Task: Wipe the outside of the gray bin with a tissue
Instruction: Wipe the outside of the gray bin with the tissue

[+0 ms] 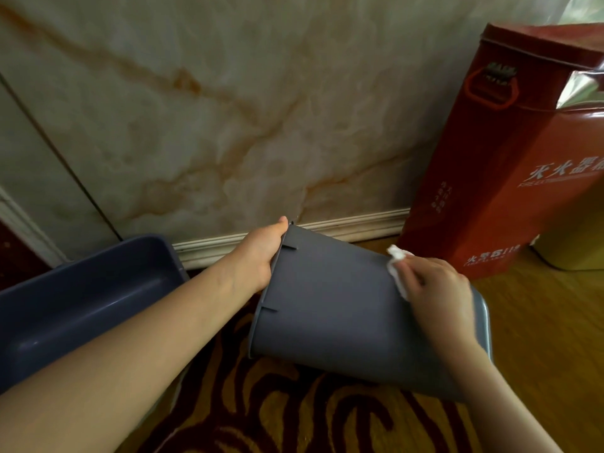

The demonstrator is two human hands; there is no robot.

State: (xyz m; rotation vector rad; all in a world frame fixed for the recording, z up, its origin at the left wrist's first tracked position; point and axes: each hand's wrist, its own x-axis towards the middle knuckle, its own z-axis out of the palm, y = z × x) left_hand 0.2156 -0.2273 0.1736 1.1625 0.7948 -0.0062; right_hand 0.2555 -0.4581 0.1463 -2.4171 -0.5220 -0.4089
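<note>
The gray bin (333, 305) lies tipped on its side above the floor, its open rim to the left and its base to the right. My left hand (261, 253) grips the rim at the upper left, thumb on the outside edge. My right hand (438, 289) presses a crumpled white tissue (397, 266) against the bin's outer wall near the base. Most of the tissue is hidden under my fingers.
A blue-gray plastic tray (81, 289) sits on the floor at the left. A tall red fire-extinguisher box (496, 152) stands against the marble wall (228, 109) at the right, a yellowish container (572, 246) beside it. A patterned rug (294, 403) lies below the bin.
</note>
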